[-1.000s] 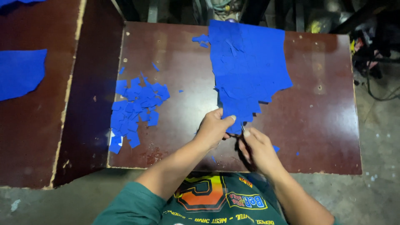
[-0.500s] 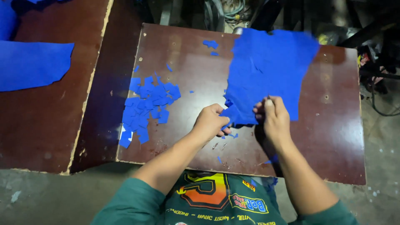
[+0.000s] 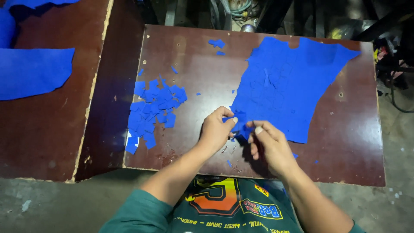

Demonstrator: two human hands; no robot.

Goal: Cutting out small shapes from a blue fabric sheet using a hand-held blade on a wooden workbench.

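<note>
Fingers (image 3: 227,117) of left hand (image 3: 215,131) pinched narrow on lower left corner of large blue sheet (image 3: 289,86). Fingers (image 3: 258,128) of right hand (image 3: 269,146) curled narrow on same corner, just right of left hand, thumbs nearly meeting. Whether a loose piece sits between the thumbs: cannot tell.

Sheet itself spread flat on dark brown tabletop (image 3: 194,56), reaching from the held corner up and right toward the far edge, faint square creases across its middle. Pile of small blue squares (image 3: 153,110) lying well left of the sheet, near the tabletop's left edge. Few stray blue scraps (image 3: 217,43) up beyond the sheet's left side. Tiny blue crumbs (image 3: 229,163) just below the held corner, near the front edge. Second blue sheet (image 3: 32,73) resting on separate wooden board (image 3: 43,138), far left of the large sheet.
</note>
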